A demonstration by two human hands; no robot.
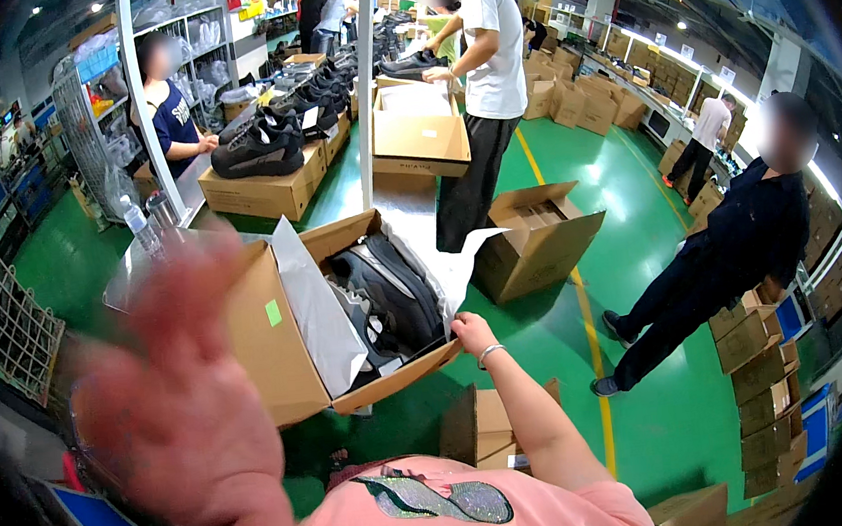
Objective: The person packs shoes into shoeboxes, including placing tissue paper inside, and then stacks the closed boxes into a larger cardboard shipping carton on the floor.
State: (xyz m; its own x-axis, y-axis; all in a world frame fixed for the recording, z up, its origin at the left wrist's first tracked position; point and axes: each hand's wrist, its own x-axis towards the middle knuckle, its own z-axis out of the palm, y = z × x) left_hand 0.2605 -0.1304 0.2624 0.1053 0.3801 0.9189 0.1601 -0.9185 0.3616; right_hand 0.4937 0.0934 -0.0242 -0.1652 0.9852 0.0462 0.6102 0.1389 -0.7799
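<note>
A lidded brown shoebox (392, 388) stands open before me at the near end of the bench. Inside lies a pair of dark grey and black sneakers (398, 290), with white wrapping paper (313, 312) folded back at their sides. My right hand (472, 334) grips the box's near right corner, fingers closed on the cardboard. Raised close to the camera and blurred, my left hand (193, 403) has its fingers apart, with nothing seen in it. It covers part of the box's lid (266, 347), which hangs open on the left and bears a green sticker.
Beyond, black sneakers (256, 147) sit on closed boxes (269, 186). A person in white (492, 46) handles another open box (420, 133). An open carton (539, 243) stands right of the bench. A person in dark clothes (729, 236) stands at right. A metal post (366, 87) rises midway.
</note>
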